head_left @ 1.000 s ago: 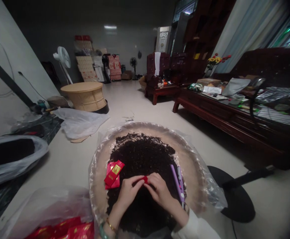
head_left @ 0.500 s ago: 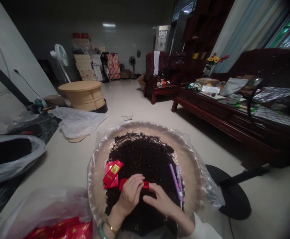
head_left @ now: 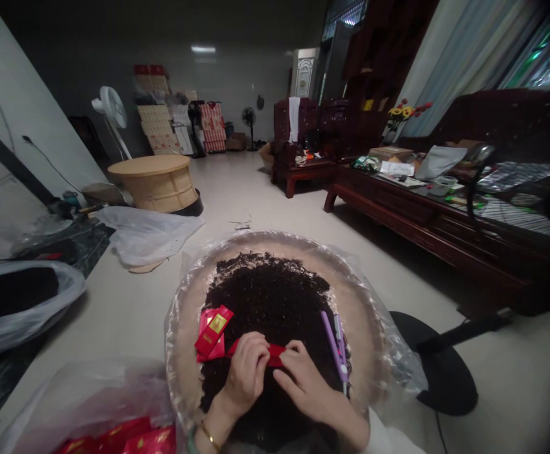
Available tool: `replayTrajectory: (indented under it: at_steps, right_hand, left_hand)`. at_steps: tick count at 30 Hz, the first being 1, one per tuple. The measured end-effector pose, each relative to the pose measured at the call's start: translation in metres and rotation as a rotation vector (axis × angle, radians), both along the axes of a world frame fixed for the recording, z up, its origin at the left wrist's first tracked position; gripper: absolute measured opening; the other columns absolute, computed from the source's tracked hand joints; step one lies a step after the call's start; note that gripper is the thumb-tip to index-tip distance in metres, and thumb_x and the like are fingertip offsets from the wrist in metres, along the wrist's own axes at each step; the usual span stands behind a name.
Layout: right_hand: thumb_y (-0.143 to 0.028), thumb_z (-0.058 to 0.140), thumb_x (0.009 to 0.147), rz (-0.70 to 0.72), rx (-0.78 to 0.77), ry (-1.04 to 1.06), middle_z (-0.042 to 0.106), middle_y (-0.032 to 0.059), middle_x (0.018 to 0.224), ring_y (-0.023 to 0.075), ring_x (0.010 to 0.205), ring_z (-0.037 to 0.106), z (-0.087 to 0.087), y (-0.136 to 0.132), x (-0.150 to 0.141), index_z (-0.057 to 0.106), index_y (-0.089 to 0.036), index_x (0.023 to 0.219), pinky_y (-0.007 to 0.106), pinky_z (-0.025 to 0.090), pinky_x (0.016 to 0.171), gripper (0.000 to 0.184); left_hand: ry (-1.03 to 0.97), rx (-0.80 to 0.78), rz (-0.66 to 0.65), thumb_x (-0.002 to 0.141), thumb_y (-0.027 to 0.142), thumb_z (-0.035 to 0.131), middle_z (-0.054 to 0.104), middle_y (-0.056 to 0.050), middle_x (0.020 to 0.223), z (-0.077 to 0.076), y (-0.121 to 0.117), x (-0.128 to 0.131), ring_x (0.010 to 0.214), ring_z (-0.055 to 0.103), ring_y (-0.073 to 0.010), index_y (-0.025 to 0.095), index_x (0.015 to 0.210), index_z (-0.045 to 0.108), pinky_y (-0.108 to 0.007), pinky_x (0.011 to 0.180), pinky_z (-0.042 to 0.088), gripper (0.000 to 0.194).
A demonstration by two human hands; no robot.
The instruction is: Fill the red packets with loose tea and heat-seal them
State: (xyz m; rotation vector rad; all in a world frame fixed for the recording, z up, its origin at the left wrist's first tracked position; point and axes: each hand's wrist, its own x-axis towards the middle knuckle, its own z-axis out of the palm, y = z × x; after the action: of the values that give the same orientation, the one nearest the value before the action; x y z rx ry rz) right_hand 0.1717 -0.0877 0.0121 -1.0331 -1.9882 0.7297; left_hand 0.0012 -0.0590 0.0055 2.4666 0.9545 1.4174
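Note:
Both hands meet over a heap of dark, loose tea leaves (head_left: 265, 290) in a wide round tray (head_left: 364, 309) lined with clear plastic. My left hand (head_left: 246, 366) has its fingers closed on the left part of a red packet (head_left: 275, 356). My right hand (head_left: 303, 378) grips the packet's right end between thumb and fingers. Part of the packet is hidden under the fingers. Left of my hands, several red packets with gold labels (head_left: 213, 333) lie overlapping on the leaves. On the right rests a purple hair straightener (head_left: 334, 347).
A clear bag of red packets (head_left: 133, 435) stands at the lower left, and a plastic-lined container of dark material (head_left: 14, 290) farther left. A black fan base (head_left: 438, 372) stands close on the right. A dark wooden table (head_left: 397, 214) and a round wicker table (head_left: 154, 183) lie beyond.
My right hand has closed its fingers onto the packet's right end. More of the packet's red side shows between the hands. The other packets and the straightener stay in place.

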Motion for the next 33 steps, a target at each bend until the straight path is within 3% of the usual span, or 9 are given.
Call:
replayTrajectory:
  at_steps: [6,8,10,13,16,19,24,27,33]
  right_hand:
    - [-0.059,0.037,0.092,0.077,-0.848,0.698,0.069,0.0075,0.084,0.0207,0.078,0.062,-0.005,0.002,-0.013,0.068,-0.019,0.097,0.035,0.050,0.072,0.051]
    - [-0.062,0.031,0.092,0.106,-1.033,0.864,0.069,0.0081,0.079,0.0204,0.074,0.063,-0.009,0.004,-0.016,0.068,-0.017,0.099,0.034,0.051,0.068,0.058]
    - [-0.063,0.042,0.088,0.037,-1.053,0.970,0.069,0.0074,0.075,0.0196,0.070,0.063,-0.014,0.005,-0.017,0.069,-0.016,0.093,0.033,0.050,0.065,0.054]
    - [-0.054,0.067,0.076,-0.131,-0.905,1.042,0.071,0.0069,0.074,0.0195,0.070,0.063,-0.017,0.007,-0.018,0.071,-0.015,0.081,0.033,0.050,0.070,0.040]
    - [-0.052,0.071,0.074,-0.140,-0.794,0.979,0.074,0.0088,0.080,0.0242,0.079,0.066,-0.010,0.009,-0.017,0.073,-0.015,0.084,0.040,0.049,0.083,0.038]
    - [-0.051,0.071,0.074,-0.111,-0.765,0.914,0.075,0.0084,0.088,0.0270,0.088,0.067,-0.001,0.009,-0.016,0.072,-0.016,0.094,0.044,0.047,0.089,0.040]
    - [-0.047,0.076,0.071,0.102,-0.987,0.991,0.075,0.0106,0.091,0.0292,0.096,0.067,-0.002,0.007,-0.015,0.074,-0.014,0.095,0.045,0.042,0.097,0.041]
    - [-0.051,0.072,0.073,0.170,-1.156,1.056,0.076,0.0118,0.090,0.0302,0.102,0.066,-0.006,0.008,-0.014,0.074,-0.013,0.094,0.046,0.038,0.102,0.043]
    - [-0.066,0.062,0.075,0.238,-1.187,0.935,0.074,0.0141,0.098,0.0311,0.110,0.061,-0.012,0.013,-0.014,0.072,-0.010,0.101,0.048,0.029,0.108,0.062]
  left_hand:
    - [0.098,0.099,-0.037,0.088,0.006,0.039,0.065,-0.008,0.084,-0.007,-0.004,-0.001,0.088,0.063,-0.0204,0.017,0.091,0.055,-0.038,0.081,0.056,0.019]
    - [0.103,0.114,-0.062,0.088,0.006,0.039,0.066,-0.008,0.084,-0.013,-0.010,0.001,0.088,0.064,-0.0203,0.016,0.093,0.056,-0.038,0.081,0.056,0.020]
    - [0.106,0.111,-0.075,0.087,0.007,0.043,0.068,-0.008,0.085,-0.019,-0.016,0.001,0.090,0.065,-0.0207,0.017,0.096,0.058,-0.037,0.083,0.056,0.021]
    - [0.115,0.054,-0.049,0.085,0.011,0.053,0.070,-0.006,0.095,-0.020,-0.019,-0.006,0.101,0.064,-0.0234,0.022,0.102,0.060,-0.040,0.091,0.054,0.021]
    - [0.031,0.006,0.146,0.085,0.019,0.056,0.068,-0.010,0.112,-0.016,-0.011,-0.018,0.111,0.061,-0.0278,0.022,0.113,0.058,-0.049,0.098,0.048,0.028]
    - [-0.057,-0.230,0.304,0.090,0.024,0.047,0.069,-0.012,0.111,-0.014,0.000,-0.028,0.102,0.066,-0.0244,0.018,0.119,0.055,-0.042,0.088,0.054,0.030]
    - [-0.150,-0.431,0.314,0.092,0.030,0.040,0.072,-0.006,0.078,-0.024,-0.004,-0.030,0.072,0.070,-0.0193,0.019,0.089,0.062,-0.028,0.065,0.056,0.024]
    - [-0.175,-0.498,0.288,0.092,0.031,0.038,0.072,-0.005,0.074,-0.027,-0.010,-0.030,0.065,0.069,-0.0180,0.020,0.090,0.062,-0.025,0.059,0.054,0.026]
    - [-0.232,-0.721,0.205,0.092,0.039,0.040,0.075,-0.010,0.091,-0.013,0.001,-0.042,0.088,0.069,-0.0224,0.019,0.090,0.068,-0.034,0.082,0.053,0.034]
